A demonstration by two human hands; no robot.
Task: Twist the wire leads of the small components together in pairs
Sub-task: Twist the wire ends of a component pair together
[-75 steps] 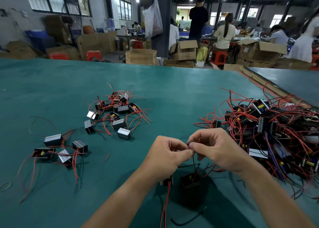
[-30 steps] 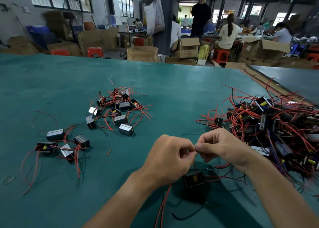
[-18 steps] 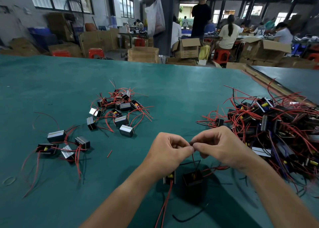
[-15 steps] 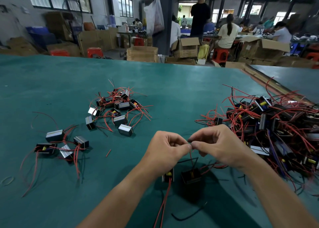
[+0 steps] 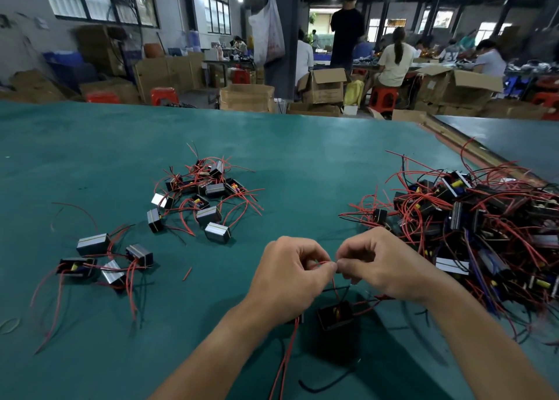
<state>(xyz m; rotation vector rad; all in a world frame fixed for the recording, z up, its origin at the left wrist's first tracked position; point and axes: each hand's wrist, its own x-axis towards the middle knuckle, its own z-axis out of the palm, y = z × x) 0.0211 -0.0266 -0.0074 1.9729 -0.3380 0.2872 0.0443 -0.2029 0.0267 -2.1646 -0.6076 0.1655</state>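
1. Above the surface (image 5: pixel 302 163), left grip (image 5: pixel 290 278) and right grip (image 5: pixel 390 266) both pinch the leads (image 5: pixel 334 283), component (image 5: pixel 335 315) just beneath.
2. Thin leads could slip from either pinch, leaving the twist loose.

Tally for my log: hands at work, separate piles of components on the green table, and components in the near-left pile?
Hands: 2, left hand and right hand, pinching the wire leads
Piles: 3, near-left pile, middle pile, right heap
Components in near-left pile: 4
Total: 9
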